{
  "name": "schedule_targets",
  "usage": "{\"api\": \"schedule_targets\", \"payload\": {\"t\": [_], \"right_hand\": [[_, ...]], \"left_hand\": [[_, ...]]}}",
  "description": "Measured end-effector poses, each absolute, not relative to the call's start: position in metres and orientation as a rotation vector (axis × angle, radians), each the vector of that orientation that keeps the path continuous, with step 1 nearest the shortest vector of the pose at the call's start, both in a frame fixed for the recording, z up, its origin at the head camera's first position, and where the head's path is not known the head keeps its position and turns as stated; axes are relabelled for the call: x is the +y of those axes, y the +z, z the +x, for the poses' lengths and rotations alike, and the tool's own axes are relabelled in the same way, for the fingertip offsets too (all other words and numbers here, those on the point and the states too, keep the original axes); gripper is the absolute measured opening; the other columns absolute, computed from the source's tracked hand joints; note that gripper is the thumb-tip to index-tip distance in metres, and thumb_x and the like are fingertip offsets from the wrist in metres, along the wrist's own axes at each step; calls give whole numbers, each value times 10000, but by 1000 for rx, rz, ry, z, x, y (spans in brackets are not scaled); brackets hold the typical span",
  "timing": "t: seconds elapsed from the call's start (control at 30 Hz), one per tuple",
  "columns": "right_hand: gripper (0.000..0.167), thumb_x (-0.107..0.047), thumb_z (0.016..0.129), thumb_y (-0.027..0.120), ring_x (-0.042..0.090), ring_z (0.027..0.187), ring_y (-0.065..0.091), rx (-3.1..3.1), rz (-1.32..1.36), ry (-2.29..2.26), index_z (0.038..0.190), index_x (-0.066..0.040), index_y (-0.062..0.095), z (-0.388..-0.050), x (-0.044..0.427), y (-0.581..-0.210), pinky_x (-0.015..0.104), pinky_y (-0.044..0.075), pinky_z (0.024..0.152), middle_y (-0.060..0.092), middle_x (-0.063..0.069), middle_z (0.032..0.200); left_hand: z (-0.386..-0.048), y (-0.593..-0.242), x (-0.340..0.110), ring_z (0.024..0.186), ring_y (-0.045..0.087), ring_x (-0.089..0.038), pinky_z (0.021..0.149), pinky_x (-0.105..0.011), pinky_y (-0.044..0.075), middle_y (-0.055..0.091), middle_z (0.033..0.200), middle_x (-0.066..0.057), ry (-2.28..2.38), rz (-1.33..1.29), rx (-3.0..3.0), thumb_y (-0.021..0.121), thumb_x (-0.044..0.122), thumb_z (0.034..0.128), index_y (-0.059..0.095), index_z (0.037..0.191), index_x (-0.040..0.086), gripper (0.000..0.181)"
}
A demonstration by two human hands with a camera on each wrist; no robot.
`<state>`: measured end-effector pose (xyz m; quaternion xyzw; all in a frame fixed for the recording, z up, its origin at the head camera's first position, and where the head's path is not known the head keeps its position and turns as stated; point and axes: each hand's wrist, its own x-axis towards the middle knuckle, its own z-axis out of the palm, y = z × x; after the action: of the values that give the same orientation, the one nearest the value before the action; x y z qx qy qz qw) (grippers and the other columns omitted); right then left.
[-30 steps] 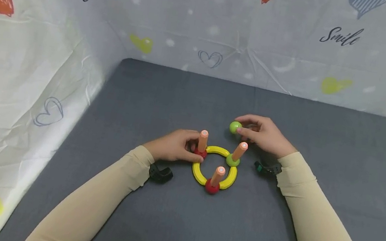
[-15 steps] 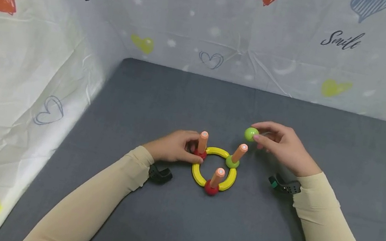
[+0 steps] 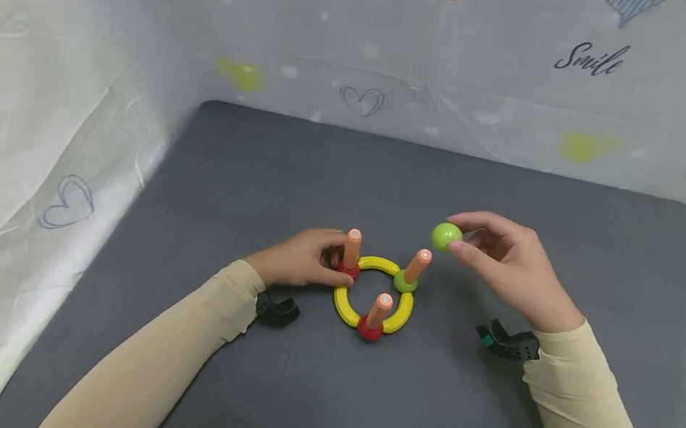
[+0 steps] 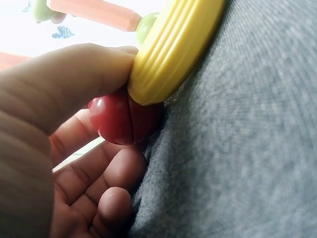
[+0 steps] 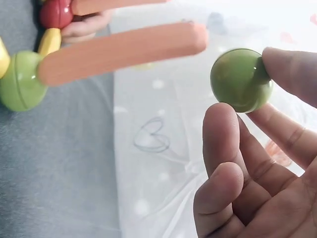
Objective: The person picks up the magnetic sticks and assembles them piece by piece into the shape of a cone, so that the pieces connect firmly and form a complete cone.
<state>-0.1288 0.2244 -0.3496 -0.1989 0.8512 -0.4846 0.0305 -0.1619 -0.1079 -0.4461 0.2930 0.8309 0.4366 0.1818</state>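
A ring of curved yellow pieces (image 3: 346, 307) joined by two red balls (image 3: 370, 330) and a green ball (image 3: 405, 282) lies on the table. From each ball rises an orange rod (image 3: 417, 266). My left hand (image 3: 304, 258) holds the ring at its left red ball (image 4: 119, 116), thumb against the end of a yellow piece (image 4: 173, 54). Above and right of the ring, my right hand (image 3: 510, 263) pinches a loose green ball (image 5: 240, 79) between thumb and fingertips. That ball is near the tip of the right-hand rod (image 5: 129, 52), apart from it.
The dark grey table (image 3: 304, 399) extends around the ring. Behind and at the left stands a white sheet (image 3: 315, 35) printed with hearts and words. Black wrist straps (image 3: 509, 342) hang below both wrists.
My right hand has moved right and slightly toward me with the green ball, lifting it from behind the ring. The left hand stays on the ring. The head view has shifted slightly.
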Motion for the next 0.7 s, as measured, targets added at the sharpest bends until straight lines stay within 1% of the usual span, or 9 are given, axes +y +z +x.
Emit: {"api": "schedule_targets", "payload": {"t": [0.07, 0.17, 0.37, 0.53, 0.7], "right_hand": [[297, -117, 996, 741, 192, 805, 659, 2628, -664, -1491, 1287, -167, 719, -126, 221, -346, 280, 519, 676, 714, 60, 1010], [302, -113, 988, 750, 188, 802, 652, 2651, -704, -1471, 1282, -180, 725, -121, 219, -342, 276, 502, 656, 713, 43, 1010], [317, -106, 979, 760, 176, 796, 655, 2689, -757, -1401, 1277, -211, 728, -116, 216, -342, 268, 513, 685, 701, -33, 1043], [324, -113, 976, 767, 147, 791, 646, 2691, -794, -1364, 1280, -218, 727, -115, 214, -344, 262, 516, 698, 685, -58, 1073], [320, -137, 980, 767, 155, 793, 638, 2673, -793, -1369, 1285, -225, 728, -114, 212, -345, 276, 508, 696, 680, -69, 1093]], "left_hand": [[-161, -446, -110, 822, 561, -183, 726, -300, 480, 583, 915, -7, 1240, 826, 2348, 867, 272, 895, 667, 1020, 197, 248], [-161, -446, -109, 804, 556, -185, 715, -303, 474, 580, 906, -10, 1240, 830, 2349, 871, 266, 890, 661, 1008, 190, 252], [-162, -447, -108, 829, 571, -180, 735, -299, 486, 592, 917, 3, 1232, 836, 2359, 868, 288, 891, 667, 1002, 224, 238], [-163, -448, -106, 836, 574, -181, 740, -302, 492, 592, 924, 2, 1244, 846, 2352, 869, 283, 890, 667, 1000, 223, 237], [-163, -448, -107, 831, 585, -180, 730, -304, 505, 604, 930, 9, 1234, 837, 2348, 870, 283, 890, 671, 1018, 230, 242]]}}
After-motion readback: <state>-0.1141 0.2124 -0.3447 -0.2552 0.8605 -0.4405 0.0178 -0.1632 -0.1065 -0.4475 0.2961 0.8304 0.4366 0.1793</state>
